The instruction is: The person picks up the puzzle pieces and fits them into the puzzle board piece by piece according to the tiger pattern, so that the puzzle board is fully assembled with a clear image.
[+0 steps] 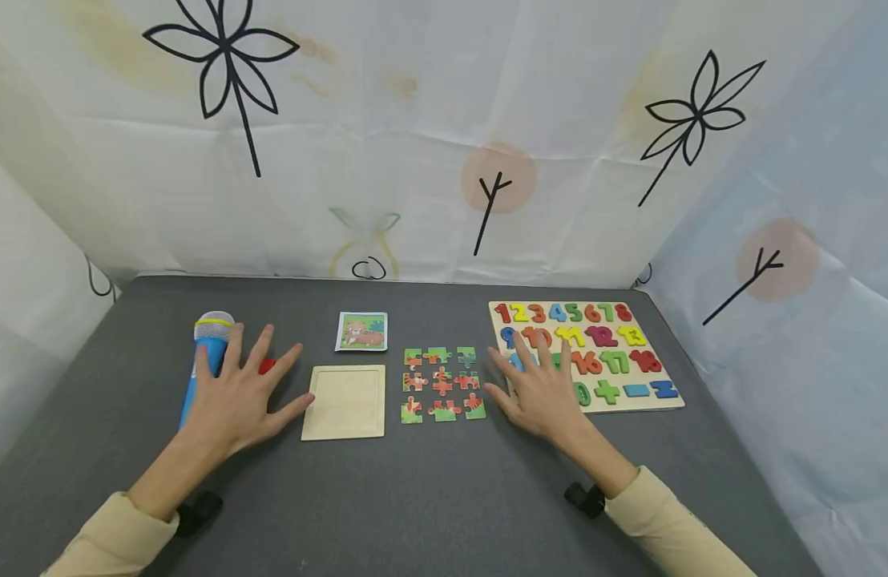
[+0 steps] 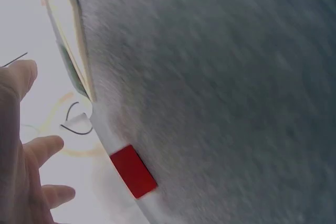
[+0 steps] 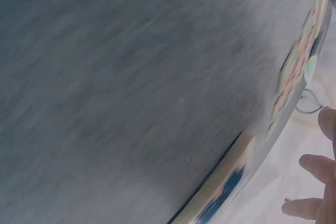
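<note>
On the dark grey, finely rough worktop (image 1: pixel 386 505), lying aslant at far left: a smooth blue toy microphone (image 1: pixel 213 351) with rounded grey head and yellow ring, in part hidden by the left hand (image 1: pixel 238 401). For this hand, a wide grip, fingers straight and well spread, with a cream cloth sleeve (image 1: pixel 119 533) at the wrist. Beyond its fingers, partly covered, a red block (image 2: pixel 133 171) with flat faces and straight edges. Near the thumb tip, a square, shallow tray of pale wood (image 1: pixel 348 402) with raised rim; contact with the thumb not possible to tell. Behind this tray, a square card (image 1: pixel 362 332) with white border and printed animal picture. Farther right, jigsaw pieces (image 1: pixel 444 412) in red and green, with round knobs and notches, loosely in three rows. Then the right hand (image 1: pixel 545 397), also with wide grip, over the left part of a rectangular number board of pale wood (image 1: pixel 631 406); touching or not, impossible to tell. On this board, coloured numerals and signs (image 1: pixel 636 390) in four rows. At far right, white creased cloth (image 1: pixel 797 385).
</note>
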`<state>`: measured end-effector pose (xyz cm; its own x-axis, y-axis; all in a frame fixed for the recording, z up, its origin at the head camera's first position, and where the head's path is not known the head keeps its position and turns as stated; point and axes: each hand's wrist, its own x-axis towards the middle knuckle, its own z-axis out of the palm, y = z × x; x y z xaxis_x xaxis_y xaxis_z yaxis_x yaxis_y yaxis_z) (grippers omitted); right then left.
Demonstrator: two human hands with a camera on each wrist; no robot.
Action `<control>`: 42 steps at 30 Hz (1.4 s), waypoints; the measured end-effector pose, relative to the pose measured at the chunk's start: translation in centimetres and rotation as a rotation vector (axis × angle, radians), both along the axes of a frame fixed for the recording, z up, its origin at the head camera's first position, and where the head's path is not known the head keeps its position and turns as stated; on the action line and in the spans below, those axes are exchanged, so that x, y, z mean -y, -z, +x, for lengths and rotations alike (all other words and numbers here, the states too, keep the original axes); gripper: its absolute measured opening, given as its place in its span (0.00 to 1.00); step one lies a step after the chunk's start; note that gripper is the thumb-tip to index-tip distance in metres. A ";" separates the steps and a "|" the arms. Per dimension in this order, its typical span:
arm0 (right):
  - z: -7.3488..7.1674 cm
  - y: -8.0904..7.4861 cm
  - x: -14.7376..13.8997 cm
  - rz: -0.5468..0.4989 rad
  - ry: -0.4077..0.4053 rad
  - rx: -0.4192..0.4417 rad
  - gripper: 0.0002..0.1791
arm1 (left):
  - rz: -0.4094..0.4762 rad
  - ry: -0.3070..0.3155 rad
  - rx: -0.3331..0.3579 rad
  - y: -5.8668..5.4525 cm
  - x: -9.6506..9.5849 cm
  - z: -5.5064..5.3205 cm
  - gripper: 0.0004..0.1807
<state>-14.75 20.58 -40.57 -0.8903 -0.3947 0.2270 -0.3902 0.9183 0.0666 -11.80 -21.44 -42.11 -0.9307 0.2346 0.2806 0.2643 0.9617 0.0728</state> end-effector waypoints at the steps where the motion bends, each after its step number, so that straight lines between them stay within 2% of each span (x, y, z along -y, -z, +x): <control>1: 0.0 0.0 0.4 -0.005 -0.006 0.006 0.32 | 0.009 -0.001 0.023 -0.1 -0.1 0.1 0.42; 5: -0.2 0.0 1.9 -0.035 -0.031 0.049 0.32 | 0.045 0.001 0.107 -0.3 -0.7 0.2 0.43; 11: -0.8 -0.1 4.2 -0.103 -0.080 0.155 0.30 | 0.082 0.062 0.131 -0.3 -1.4 0.2 0.47; 17: -2.1 -0.5 6.6 -0.194 -0.120 0.259 0.30 | 0.149 0.112 0.218 0.2 -1.7 0.0 0.59; 23: -3.7 -0.9 8.9 -0.305 -0.150 0.366 0.29 | 0.202 0.124 0.329 0.4 -1.9 0.0 0.69; 26: -4.4 -0.8 9.8 -0.368 -0.142 0.410 0.28 | 0.191 0.130 0.360 0.2 -2.1 -0.2 0.69; 33: -5.5 -0.5 11.2 -0.459 -0.134 0.431 0.25 | 0.176 0.138 0.433 -0.3 -2.3 -0.6 0.67; 36: -5.8 -0.5 11.5 -0.461 -0.115 0.445 0.25 | 0.176 0.137 0.459 -0.5 -2.4 -0.8 0.66; 42: -6.2 -0.4 12.1 -0.420 -0.069 0.484 0.23 | 0.179 0.137 0.468 -0.6 -2.4 -0.8 0.65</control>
